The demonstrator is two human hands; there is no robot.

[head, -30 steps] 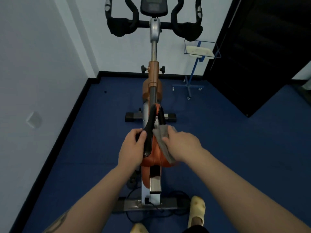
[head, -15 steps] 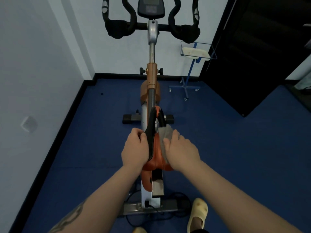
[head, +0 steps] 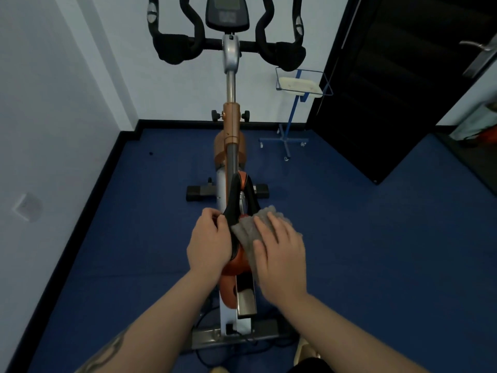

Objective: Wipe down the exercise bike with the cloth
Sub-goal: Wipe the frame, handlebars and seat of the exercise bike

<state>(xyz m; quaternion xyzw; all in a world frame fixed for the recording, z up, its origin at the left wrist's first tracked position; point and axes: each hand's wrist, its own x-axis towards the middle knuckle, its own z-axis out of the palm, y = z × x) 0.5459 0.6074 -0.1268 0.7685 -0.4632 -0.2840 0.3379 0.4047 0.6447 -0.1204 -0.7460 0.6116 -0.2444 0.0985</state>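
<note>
An orange and silver exercise bike (head: 230, 125) stands on the blue floor, its black handlebars and console at the top of the head view. Its black and orange saddle (head: 236, 195) is right below me. My left hand (head: 208, 242) grips the saddle's left edge with curled fingers. My right hand (head: 281, 254) lies flat with straight fingers on a grey cloth (head: 248, 230), pressing it against the saddle's right side. Part of the cloth is hidden under that hand.
White walls close in at the left and behind the bike. A blue wire stand (head: 294, 103) with a white tray stands at the right of the bike. A dark open door (head: 398, 76) is at the far right. The bike's rear base bar (head: 234, 335) and a cable lie near my feet.
My right hand has slid the cloth up and leftward over the saddle's right side, so more cloth now shows ahead of the fingers. My left hand keeps its grip on the saddle.
</note>
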